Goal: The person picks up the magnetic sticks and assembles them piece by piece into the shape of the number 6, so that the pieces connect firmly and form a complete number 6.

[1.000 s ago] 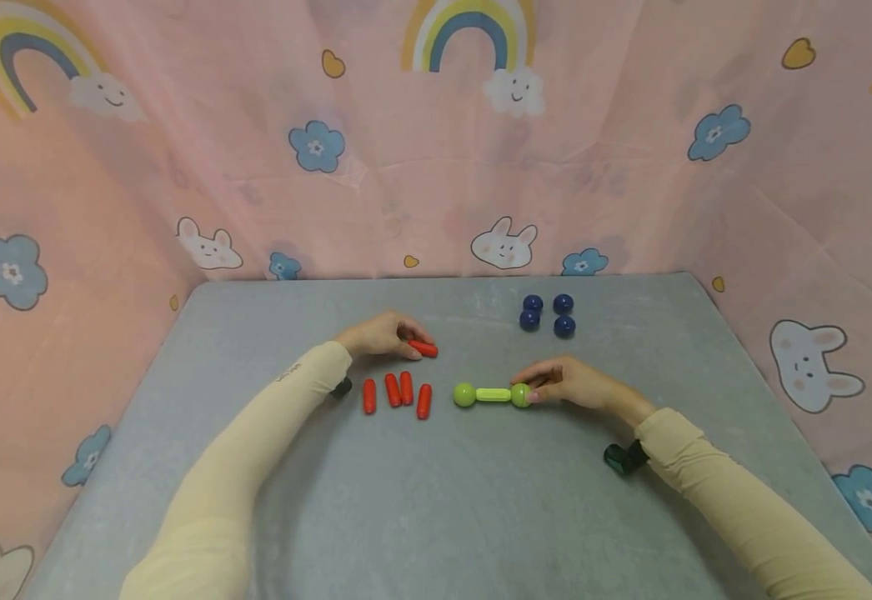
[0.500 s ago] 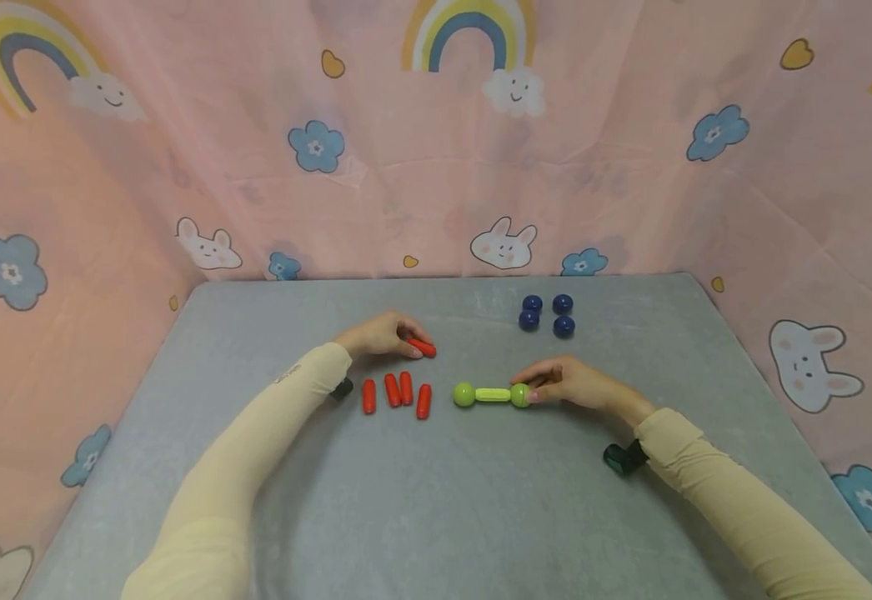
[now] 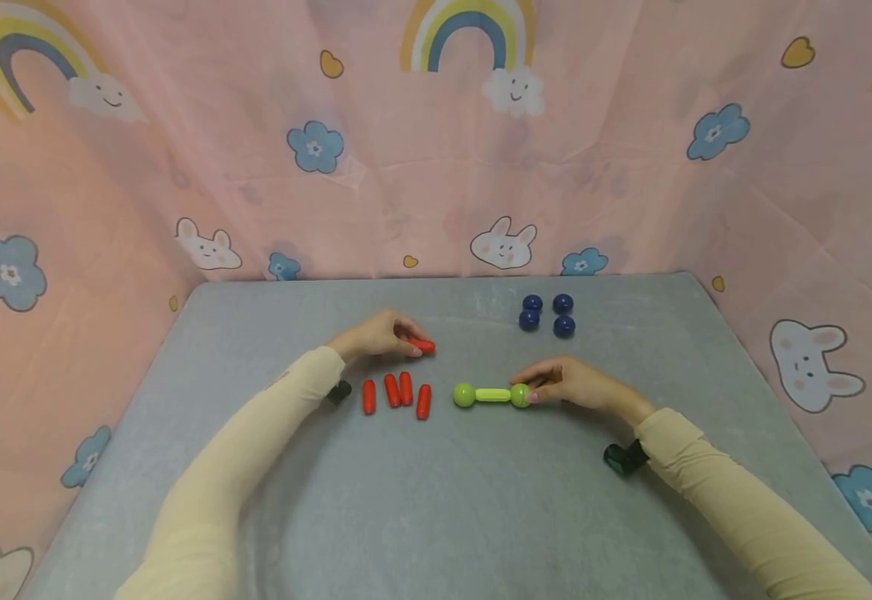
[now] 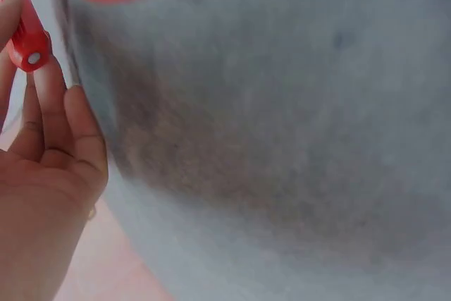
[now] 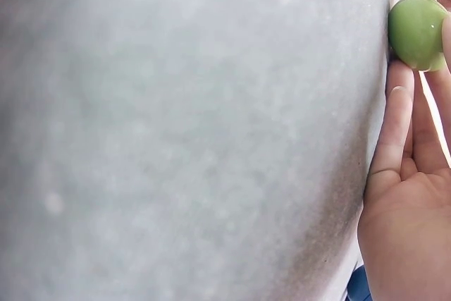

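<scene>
My left hand [image 3: 379,333] pinches a red stick [image 3: 422,345] between thumb and fingers, over the table behind the other red sticks. In the left wrist view, the held red stick [image 4: 29,37] shows a pale round disc on its near end. My right hand [image 3: 574,383] has thumb and fingers around the right-hand ball [image 3: 520,395] of a dumbbell-shaped piece. A ribbed yellow-green stick [image 3: 493,395] links that ball to a second green ball [image 3: 464,395] on the left. The right wrist view shows the gripped green ball [image 5: 416,32] up close, partly covered by a finger.
Several loose red sticks [image 3: 407,388] lie left of the green piece. Several dark blue balls [image 3: 529,320] sit toward the back right of the grey table [image 3: 436,500]. A pink patterned curtain [image 3: 406,183] borders the back and sides.
My left hand and forearm have shifted slightly left and back, and the red stick in that hand lies more level. The right hand and the green piece have not visibly moved.
</scene>
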The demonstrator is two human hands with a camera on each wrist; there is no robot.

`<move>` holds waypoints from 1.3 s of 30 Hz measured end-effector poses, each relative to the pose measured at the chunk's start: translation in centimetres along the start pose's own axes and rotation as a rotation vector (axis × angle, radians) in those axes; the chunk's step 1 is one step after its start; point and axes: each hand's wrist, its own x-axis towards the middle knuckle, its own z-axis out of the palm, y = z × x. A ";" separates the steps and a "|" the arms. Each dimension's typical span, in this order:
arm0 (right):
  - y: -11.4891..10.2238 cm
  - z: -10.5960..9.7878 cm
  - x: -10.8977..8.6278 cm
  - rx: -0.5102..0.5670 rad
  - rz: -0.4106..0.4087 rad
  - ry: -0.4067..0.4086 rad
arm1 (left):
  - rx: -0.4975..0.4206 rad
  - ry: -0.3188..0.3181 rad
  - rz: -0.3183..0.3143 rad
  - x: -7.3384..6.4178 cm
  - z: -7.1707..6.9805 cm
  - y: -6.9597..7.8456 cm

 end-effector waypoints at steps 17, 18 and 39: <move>0.0 0.0 0.1 -0.014 0.001 -0.001 | -0.100 0.041 0.029 -4.2 1.6 3.1; 0.1 0.0 0.1 -0.015 -0.002 -0.002 | -0.100 0.042 0.031 -4.4 1.8 3.4; -0.1 0.0 0.2 -0.058 0.017 0.011 | -0.306 0.051 -0.103 -7.5 7.8 6.8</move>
